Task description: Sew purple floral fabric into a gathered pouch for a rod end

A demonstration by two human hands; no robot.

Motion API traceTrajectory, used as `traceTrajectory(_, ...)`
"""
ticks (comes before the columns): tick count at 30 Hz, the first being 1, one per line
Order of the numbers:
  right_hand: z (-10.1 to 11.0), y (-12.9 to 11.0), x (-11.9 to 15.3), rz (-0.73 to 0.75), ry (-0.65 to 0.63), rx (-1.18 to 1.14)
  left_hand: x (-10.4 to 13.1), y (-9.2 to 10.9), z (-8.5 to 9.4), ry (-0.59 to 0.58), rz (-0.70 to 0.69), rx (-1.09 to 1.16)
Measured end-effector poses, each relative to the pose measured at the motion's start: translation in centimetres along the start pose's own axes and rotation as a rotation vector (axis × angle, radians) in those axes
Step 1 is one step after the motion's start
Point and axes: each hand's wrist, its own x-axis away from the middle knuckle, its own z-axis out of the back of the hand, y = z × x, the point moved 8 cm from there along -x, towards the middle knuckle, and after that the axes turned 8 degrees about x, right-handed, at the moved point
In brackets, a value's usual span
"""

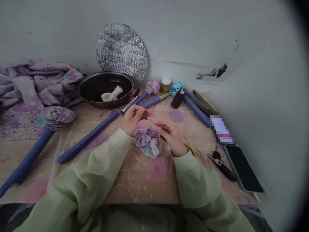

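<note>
Above a small gathered piece of lilac floral fabric, my left hand is closed in a pinch. A thin sewing thread runs from it to my right hand, whose thumb and forefinger are pressed together on the other end. Whether a needle is among the fingers cannot be made out. The fabric lies puckered on the table, its upper right edge touching or just under my right fingertips. Part of a yellow-handled tool shows from behind my right wrist.
A black pan holding a small cup stands at the back left, beside heaped floral cloth. Blue wrapped sticks lie around. A dark thread cone and jar stand behind. Keys and a phone lie right.
</note>
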Motion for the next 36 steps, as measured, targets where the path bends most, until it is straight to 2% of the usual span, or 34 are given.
traceTrajectory(4,0.6,0.8,-0.4,0.034,0.036,0.235,0.1,2.0,0.7,-0.041,-0.169,-0.08)
traceTrajectory(8,0.7,0.9,-0.6,0.076,0.078,0.336,0.5,2.4,0.8,-0.148,-0.219,-0.269)
traceTrajectory(11,0.7,1.5,-0.7,-0.008,0.098,0.189,1.1,2.1,-0.1,-0.334,-0.226,-0.531)
traceTrajectory(16,1.1,2.0,-0.7,-0.083,0.18,0.094,3.3,0.1,-2.3,-0.818,-0.321,-1.037)
traceTrajectory(18,1.4,2.0,-0.7,-0.083,0.205,0.094,3.8,-0.6,-2.5,-0.889,-0.39,-1.21)
traceTrajectory(21,1.6,1.9,-0.6,-0.096,0.236,0.085,4.3,-1.3,-2.8,-0.88,-0.526,-1.391)
traceTrajectory(25,1.8,1.8,-0.3,-0.16,0.294,0.007,5.0,-1.5,-3.4,-0.794,-0.708,-1.475)
traceTrajectory(30,1.5,2.1,0.1,-0.24,0.337,-0.129,5.5,-1.5,-3.7,-0.679,-0.821,-1.479)
traceTrajectory(36,1.0,2.6,0.4,-0.288,0.331,-0.203,5.8,-1.2,-3.7,-0.568,-0.907,-1.427)
